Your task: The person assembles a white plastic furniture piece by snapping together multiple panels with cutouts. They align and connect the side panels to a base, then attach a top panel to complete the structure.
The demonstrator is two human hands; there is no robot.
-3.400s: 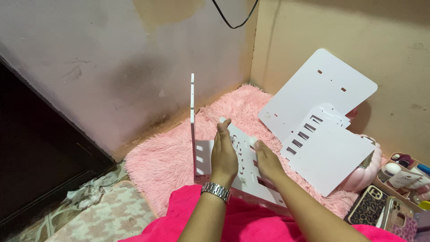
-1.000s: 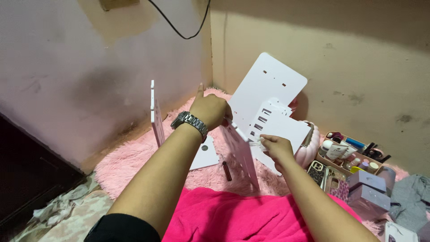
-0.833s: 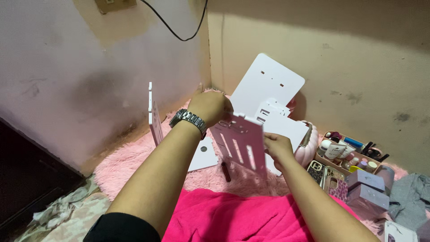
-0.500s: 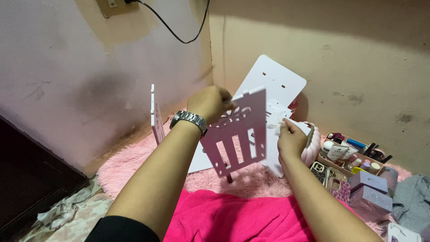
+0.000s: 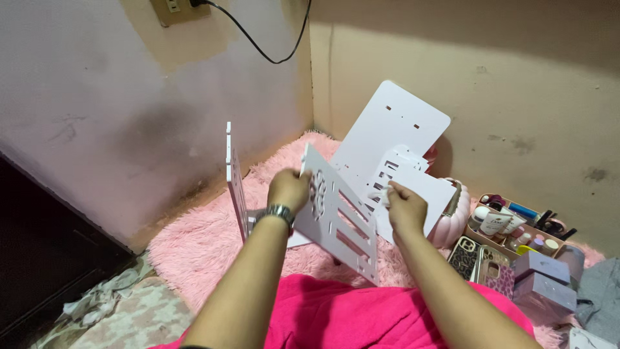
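My left hand (image 5: 289, 189), with a metal watch on its wrist, grips the top edge of a white slotted panel (image 5: 339, 220) and holds it tilted above my lap. At the panel's right side, my right hand (image 5: 405, 208) pinches its edge. Another white panel (image 5: 234, 184) stands upright on the pink fluffy rug (image 5: 206, 236) just left of my left hand. Behind the held panel, a large white board (image 5: 391, 132) leans against the wall, with a smaller slotted white board (image 5: 413, 187) in front of it.
A pink pumpkin-shaped object (image 5: 455, 216) sits right of the boards. Further right are a tray of cosmetics (image 5: 516, 223), phone cases (image 5: 481, 265) and small grey boxes (image 5: 542, 278). A wall socket with a black cable (image 5: 258, 45) is above. Pink cloth (image 5: 342, 317) covers my lap.
The slotted panel has been lifted off the rug and turned in both hands, its face now tilted to the right. The view shifted right.
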